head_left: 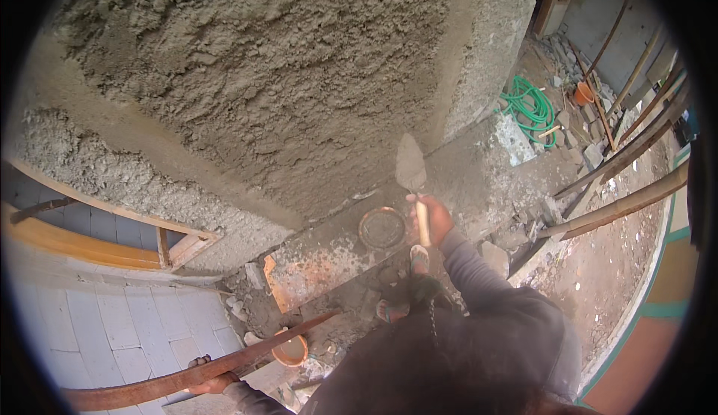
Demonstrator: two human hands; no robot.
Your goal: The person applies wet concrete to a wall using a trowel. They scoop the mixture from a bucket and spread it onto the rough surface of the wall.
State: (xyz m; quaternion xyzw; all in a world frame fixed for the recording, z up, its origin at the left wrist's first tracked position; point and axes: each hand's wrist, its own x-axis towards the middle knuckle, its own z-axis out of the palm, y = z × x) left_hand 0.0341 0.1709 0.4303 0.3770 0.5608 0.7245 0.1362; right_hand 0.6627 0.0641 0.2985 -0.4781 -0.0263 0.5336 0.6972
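Note:
My right hand [434, 217] grips the wooden handle of a pointed trowel [410, 162], whose blade is coated with grey mortar and points up toward a roughly plastered wall [262, 86]. Below and left of the blade, a round container of grey mortar [381, 226] sits on a mortar-spattered ledge [321, 265]. At the lower left, my left hand [213, 381] is closed on a long, reddish-brown wooden board [149, 385]. An orange bucket [292, 349] stands just beyond that board.
At the upper right lie a coiled green hose [532, 112], rubble [580, 131] and an orange bucket [583, 93]. Long wooden poles [613, 206] cross the right side. A wood-framed opening [112, 243] is at left, above pale boards [120, 318]. My sandalled feet show below the ledge.

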